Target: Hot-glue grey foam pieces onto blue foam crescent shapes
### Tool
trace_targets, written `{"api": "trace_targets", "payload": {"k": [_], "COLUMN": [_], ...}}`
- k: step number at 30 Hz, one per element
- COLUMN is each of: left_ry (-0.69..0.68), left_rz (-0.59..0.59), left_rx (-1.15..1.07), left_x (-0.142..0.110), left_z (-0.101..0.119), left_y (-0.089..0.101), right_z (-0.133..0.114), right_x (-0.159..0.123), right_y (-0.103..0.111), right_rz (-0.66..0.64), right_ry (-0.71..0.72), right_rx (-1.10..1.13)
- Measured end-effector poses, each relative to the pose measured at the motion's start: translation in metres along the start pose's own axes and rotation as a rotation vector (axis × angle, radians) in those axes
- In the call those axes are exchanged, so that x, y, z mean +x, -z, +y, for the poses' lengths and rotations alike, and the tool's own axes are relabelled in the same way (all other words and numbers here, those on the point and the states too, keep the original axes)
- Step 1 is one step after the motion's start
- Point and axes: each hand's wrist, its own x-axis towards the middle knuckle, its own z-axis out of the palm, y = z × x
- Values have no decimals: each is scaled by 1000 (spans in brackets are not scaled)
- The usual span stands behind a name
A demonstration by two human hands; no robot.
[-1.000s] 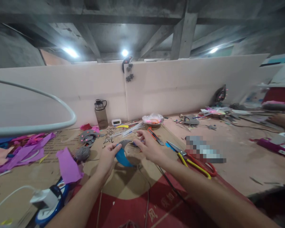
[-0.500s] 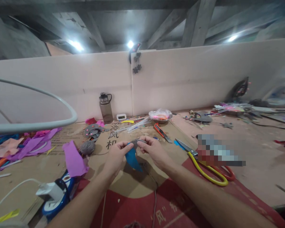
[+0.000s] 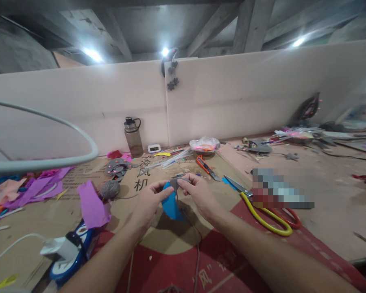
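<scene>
My left hand (image 3: 149,201) is closed, pinching a blue felt-like crescent (image 3: 171,207) between thumb and fingers. Its lower tip points down to the right. Grey yarn (image 3: 175,183) covers the upper end of the crescent. Against that end my right hand (image 3: 199,195) is closed in a pinch on the yarn, close to my left fingertips; the exact grip is partly hidden by the fingers. A loose grey strand (image 3: 198,252) runs from below the hands toward a yarn bundle (image 3: 171,289) at the bottom edge.
Large scissors (image 3: 258,211) and an orange utility knife (image 3: 208,167) lie right of my hands. A grey yarn ball (image 3: 110,189), purple felt (image 3: 93,205) and a blue power strip (image 3: 87,240) are left. Behind stand a bottle (image 3: 133,140) and a bowl (image 3: 205,147).
My right hand, earlier apart from the crescent, has come in to its grey end and pinches there. The crescent has tilted slightly in my left hand. The view has shifted.
</scene>
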Motion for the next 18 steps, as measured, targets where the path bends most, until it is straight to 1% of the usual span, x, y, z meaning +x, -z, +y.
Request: {"api": "trace_targets", "payload": {"k": [2,4,7,8,9,11,15,18], "left_ry": [-24,-40,-50,-56,-62,-77,-100,-110], "left_rz": [33,77,122,129,131,127,122,129], "left_rx": [58,115,200,231,267,339,475,552], "left_x": [-1,-1,-2,-2,-3,-3,-7,-10], "left_z": [-1,-2,-2,-2,-2,-1,4,8], "left_y": [0,1,1,1,0,-1,-6,-9], "right_z": [1,0,-5,-7,-9,-11,-13,-14], "right_x": [-1,-3,-7,-9,-11,-14,-16,-16], "right_y": [0,0,2,2,2,3,3,4], "right_rz": [-9,33,164,185,186,143,37,23], "right_ry": [14,97,372,464,538,633,727,780], "right_rx": [-58,-183,-531,-655,-762,-899,-992,-1057]}}
